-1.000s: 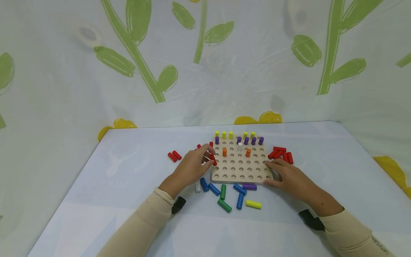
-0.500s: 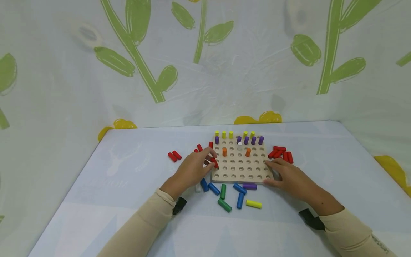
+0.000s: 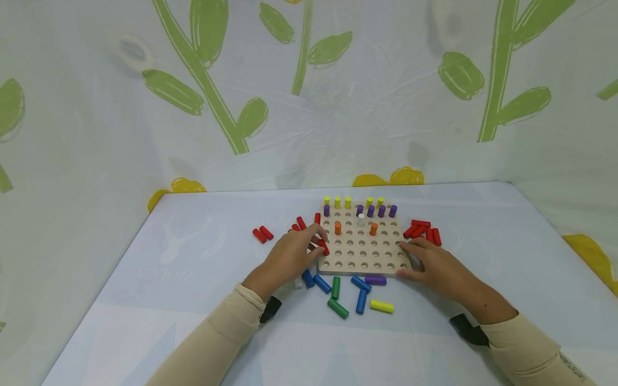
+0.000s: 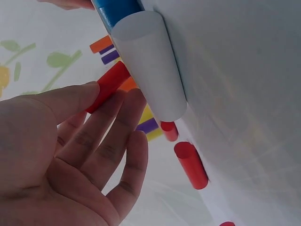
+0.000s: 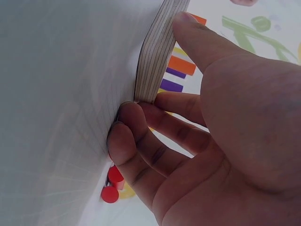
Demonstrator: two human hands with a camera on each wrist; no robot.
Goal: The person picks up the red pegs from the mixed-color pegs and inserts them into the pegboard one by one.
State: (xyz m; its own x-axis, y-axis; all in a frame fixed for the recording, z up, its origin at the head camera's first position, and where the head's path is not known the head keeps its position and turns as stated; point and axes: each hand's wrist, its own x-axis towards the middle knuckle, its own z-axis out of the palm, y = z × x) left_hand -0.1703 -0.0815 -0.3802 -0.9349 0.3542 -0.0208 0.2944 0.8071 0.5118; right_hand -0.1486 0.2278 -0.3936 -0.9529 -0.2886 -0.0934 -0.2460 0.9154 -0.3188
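In the head view my left hand (image 3: 288, 254) is at the left edge of the wooden pegboard (image 3: 357, 258). It pinches a red peg (image 4: 111, 85) between thumb and fingers, the peg tilted with its lower end over the board's near left holes. My right hand (image 3: 436, 269) holds the board's near right corner, thumb at the front and fingers along the side. Standing in the board are yellow pegs (image 3: 347, 202) at the back, a row of purple pegs (image 3: 381, 211), two orange pegs (image 3: 374, 229) and a white peg (image 3: 360, 219).
Loose red pegs lie left of the board, among them a pair (image 3: 263, 234), and in a pile (image 3: 421, 230) at its right. In front are several blue pegs (image 3: 361, 301), green pegs (image 3: 337, 308), a yellow peg (image 3: 382, 306), a purple peg (image 3: 375, 280) and a white peg (image 4: 153, 68).
My left hand, with the red peg, has shifted slightly right and toward me, so the peg's lower end overlaps the board further. The right hand stays at the corner.
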